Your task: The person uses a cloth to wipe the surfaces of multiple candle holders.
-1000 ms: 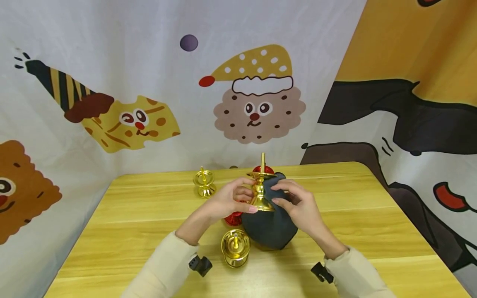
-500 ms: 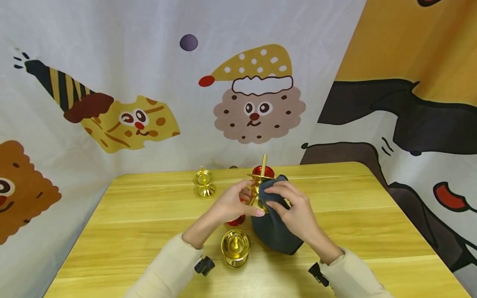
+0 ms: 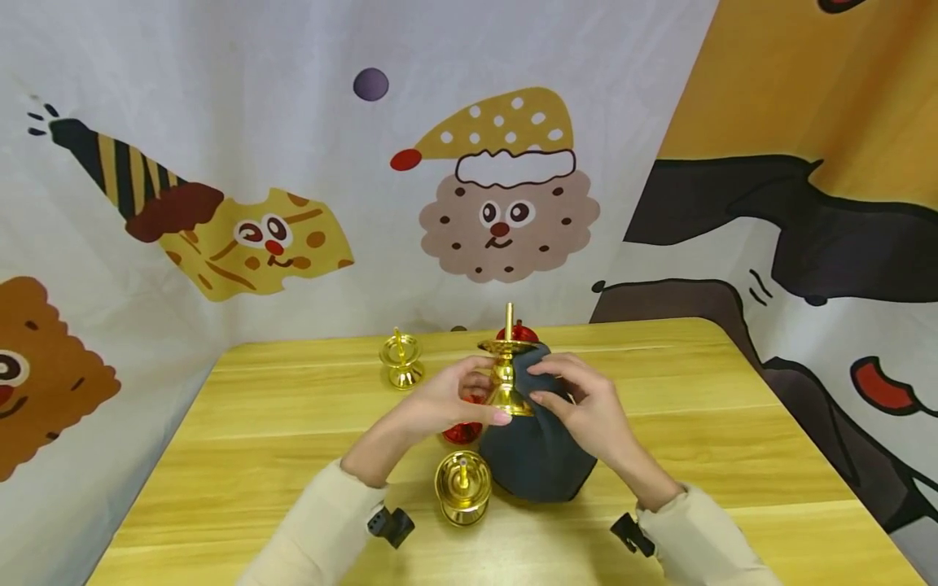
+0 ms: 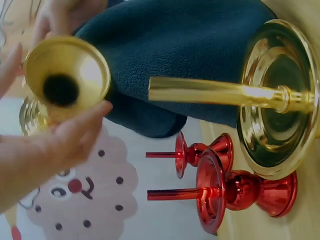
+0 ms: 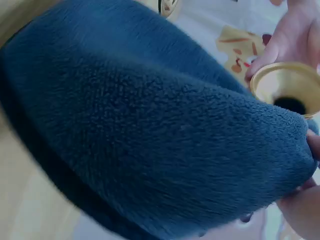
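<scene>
A shiny gold candlestick is raised over the middle of the table, close to upright. My left hand holds it from the left, thumb at the flared base and fingers behind the stem. In the left wrist view its hollow base faces the camera. A dark blue-grey cloth hangs from my right hand, whose thumb and fingers pinch its upper part beside the stem. The fuzzy cloth fills most of the right wrist view and overlaps the base's rim there.
One gold candlestick stands in front of the hands, and another at the back left. A red candlestick is partly hidden by the left hand. A second red one stands behind the raised one. A printed curtain backs the table.
Half a second ago the hands were closer together, with the cloth over the tilted candlestick's stem. They have since drawn slightly apart, and the candlestick stands straighter and further left.
</scene>
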{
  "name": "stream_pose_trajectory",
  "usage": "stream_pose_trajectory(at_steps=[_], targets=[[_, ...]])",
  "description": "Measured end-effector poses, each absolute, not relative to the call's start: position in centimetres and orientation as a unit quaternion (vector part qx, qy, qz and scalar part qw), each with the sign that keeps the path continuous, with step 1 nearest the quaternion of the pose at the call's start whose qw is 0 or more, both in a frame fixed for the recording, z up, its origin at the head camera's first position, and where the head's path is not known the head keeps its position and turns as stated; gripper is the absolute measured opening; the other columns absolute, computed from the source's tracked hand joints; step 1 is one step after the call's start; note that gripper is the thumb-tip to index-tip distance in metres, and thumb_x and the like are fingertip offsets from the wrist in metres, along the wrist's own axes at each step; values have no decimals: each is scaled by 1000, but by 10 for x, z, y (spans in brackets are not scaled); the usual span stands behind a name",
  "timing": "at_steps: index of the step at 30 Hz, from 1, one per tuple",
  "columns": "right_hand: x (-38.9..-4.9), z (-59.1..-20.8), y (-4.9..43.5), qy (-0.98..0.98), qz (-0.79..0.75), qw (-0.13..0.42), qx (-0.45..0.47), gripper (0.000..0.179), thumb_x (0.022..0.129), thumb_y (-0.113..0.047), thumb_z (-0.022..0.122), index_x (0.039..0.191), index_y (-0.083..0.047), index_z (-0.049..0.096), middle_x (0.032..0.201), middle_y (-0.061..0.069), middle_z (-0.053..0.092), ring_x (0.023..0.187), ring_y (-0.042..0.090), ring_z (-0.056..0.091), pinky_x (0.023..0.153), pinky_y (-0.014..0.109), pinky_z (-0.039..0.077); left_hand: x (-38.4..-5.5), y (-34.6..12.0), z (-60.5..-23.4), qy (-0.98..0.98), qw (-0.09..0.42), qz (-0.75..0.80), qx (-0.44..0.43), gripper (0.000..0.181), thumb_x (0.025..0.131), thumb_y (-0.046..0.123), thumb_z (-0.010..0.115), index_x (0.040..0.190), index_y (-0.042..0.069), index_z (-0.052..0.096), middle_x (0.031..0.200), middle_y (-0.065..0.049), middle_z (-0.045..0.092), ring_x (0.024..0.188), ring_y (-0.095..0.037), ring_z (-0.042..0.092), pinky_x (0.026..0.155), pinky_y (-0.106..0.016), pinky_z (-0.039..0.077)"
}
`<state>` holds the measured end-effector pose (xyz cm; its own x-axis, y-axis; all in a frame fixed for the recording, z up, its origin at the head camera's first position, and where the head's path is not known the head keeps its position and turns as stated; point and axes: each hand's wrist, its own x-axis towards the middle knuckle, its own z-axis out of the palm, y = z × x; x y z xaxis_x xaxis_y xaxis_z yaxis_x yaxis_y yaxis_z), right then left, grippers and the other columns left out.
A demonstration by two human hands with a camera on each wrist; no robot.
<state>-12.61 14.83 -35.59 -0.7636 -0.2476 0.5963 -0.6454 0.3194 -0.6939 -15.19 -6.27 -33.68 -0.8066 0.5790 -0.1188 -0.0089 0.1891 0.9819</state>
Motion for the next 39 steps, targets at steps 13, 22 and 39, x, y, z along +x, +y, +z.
stream_pose_trajectory(at_steps=[13,22,39], targets=[[-126,-355,151,-776,537,163,288,31,72,15,67,98,-2,64,103,11,59,87,14,56,62,21,50,-153,-67,-335,712,239,630,199,95,73,-2,74,145,11,14,124,-15,50,113,-26,48,86,-37,48],[-126,-358,151,-773,559,141,265,28,73,16,66,96,0,63,102,12,59,87,14,57,64,24,52,-155,-71,-330,773,189,557,236,88,75,17,77,145,9,23,125,-11,51,115,-25,47,91,-38,45],[-133,-358,154,-795,509,169,283,32,74,14,66,99,-5,65,104,7,60,93,15,58,74,23,52,-177,-68,-308,620,173,762,76,32,93,-5,43,124,-16,41,111,-25,49,81,-19,61,80,-33,52]])
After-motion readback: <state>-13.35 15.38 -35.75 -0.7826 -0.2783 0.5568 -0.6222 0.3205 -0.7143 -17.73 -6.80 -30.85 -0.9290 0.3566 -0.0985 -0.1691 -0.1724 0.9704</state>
